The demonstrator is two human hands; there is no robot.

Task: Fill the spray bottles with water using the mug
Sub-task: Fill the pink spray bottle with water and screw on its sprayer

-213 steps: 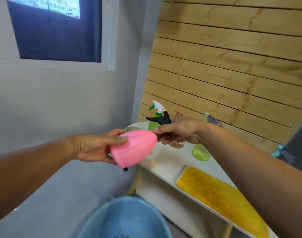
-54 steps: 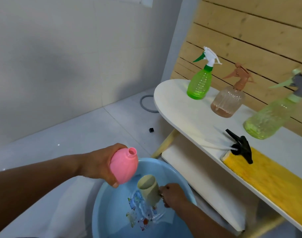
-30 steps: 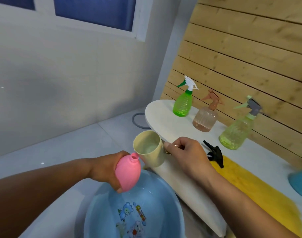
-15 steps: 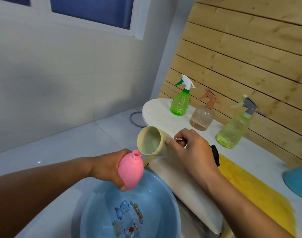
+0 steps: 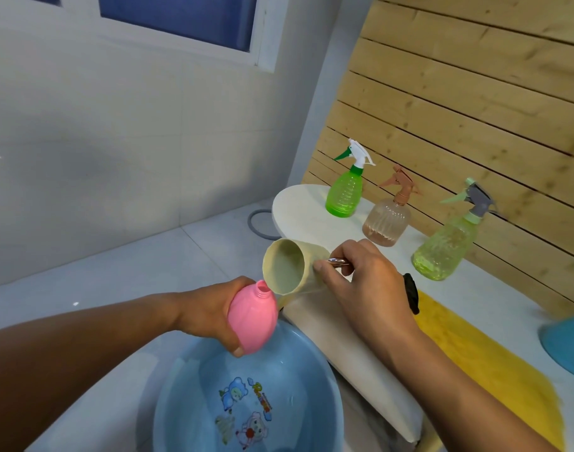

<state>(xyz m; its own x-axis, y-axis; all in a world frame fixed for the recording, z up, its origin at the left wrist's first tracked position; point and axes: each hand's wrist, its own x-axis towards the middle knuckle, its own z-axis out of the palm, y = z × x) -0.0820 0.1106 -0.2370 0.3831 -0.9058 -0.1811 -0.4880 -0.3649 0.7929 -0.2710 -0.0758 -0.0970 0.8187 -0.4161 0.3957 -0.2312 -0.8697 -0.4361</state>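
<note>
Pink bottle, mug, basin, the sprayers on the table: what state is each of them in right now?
pink bottle: uncapped, tilted, gripped by left hand over the basin
mug: tipped toward the bottle's neck, held by right hand
blue basin: holds water
green spray bottle: capped, upright
brown spray bottle: capped, upright
pale green spray bottle: capped, upright
black spray head: detached, lying on table

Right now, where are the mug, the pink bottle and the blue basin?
mug (image 5: pixel 284 272): head view, on its inner wall near the rim.
pink bottle (image 5: pixel 253 321): head view, on its rounded body.
blue basin (image 5: pixel 325 363): head view, on its right rim.
</note>
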